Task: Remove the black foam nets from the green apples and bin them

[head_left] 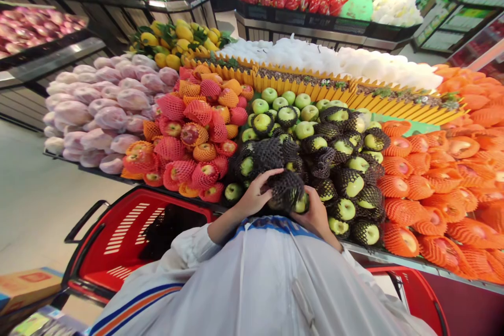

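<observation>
Close to my body, at the front edge of the fruit stand, both my hands hold one green apple (301, 203) partly covered by a black foam net (286, 188). My left hand (256, 195) has its fingers curled round the net's left side. On the right, my right hand (316, 213) grips the apple where its green skin shows. The netting hides most of the fruit and some fingertips. Around my hands lie more green apples (346, 209), many in black nets. Bare ones (304, 130) sit at the back, and black nets (270, 153) bunch just beyond my left hand.
To the left are apples in pink and orange nets (189, 134) and wrapped pale purple fruit (98, 115). Orange-netted fruit (409, 186) lies right. A yellow picket divider (307, 86) runs behind. A red basket (129, 236) holding dark material stands lower left; another red basket (423, 299) is lower right.
</observation>
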Demonstrator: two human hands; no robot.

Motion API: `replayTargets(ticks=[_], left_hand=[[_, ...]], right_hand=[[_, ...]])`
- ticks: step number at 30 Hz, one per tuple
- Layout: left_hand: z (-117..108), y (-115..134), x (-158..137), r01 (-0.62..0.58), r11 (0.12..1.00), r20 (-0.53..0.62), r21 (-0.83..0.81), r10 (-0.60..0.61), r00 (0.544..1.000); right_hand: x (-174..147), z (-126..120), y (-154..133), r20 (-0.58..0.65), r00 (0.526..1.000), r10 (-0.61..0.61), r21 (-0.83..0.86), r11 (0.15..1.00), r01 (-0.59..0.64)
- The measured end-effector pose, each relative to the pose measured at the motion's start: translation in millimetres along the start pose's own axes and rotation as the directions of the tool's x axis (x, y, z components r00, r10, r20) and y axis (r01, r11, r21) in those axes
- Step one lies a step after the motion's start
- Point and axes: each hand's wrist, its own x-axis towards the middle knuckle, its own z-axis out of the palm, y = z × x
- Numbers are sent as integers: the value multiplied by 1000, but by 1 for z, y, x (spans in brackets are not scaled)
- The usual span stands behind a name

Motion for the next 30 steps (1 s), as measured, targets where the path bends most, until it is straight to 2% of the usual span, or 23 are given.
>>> replayTargets(ticks=[2, 4, 8, 10, 12, 15, 21, 27, 30], left_hand=[[-2, -4, -2, 0, 996, 5, -84, 1, 1000], [-4, -4, -3, -7, 995, 7, -99, 8, 1000], [-5, 6, -3, -25, 991, -88, 134, 37, 995], [-3, 11, -1, -45, 969, -97, 244, 70, 993], [0, 12, 1, -59, 958, -50, 280, 75, 996], [5, 4, 3, -8, 970, 29, 245, 1, 1000], [15, -13, 3, 72, 971, 98, 230, -96, 991], [27, -19, 3, 43, 933, 182, 356, -115, 977], [32, -22, 3, 68, 948, 245, 309, -149, 958]], right_hand=[[-1, 0, 2, 11, 1000, 12, -40, 999, -11], [-1, 1, 4, 8, 1000, 9, -72, 997, -9], [-2, 1, 9, 1, 1000, -10, -118, 993, 10], [-4, 2, 12, 21, 1000, -13, -135, 991, 16], [-6, 4, 14, 65, 998, -1, -139, 990, 10], [-8, 6, 16, 128, 992, 13, -111, 994, 1], [-10, 5, 14, 80, 990, 118, -72, 991, -112], [-10, 8, 17, 59, 998, -15, -67, 998, 19], [-9, 8, 16, 65, 995, -71, -37, 997, 73]])
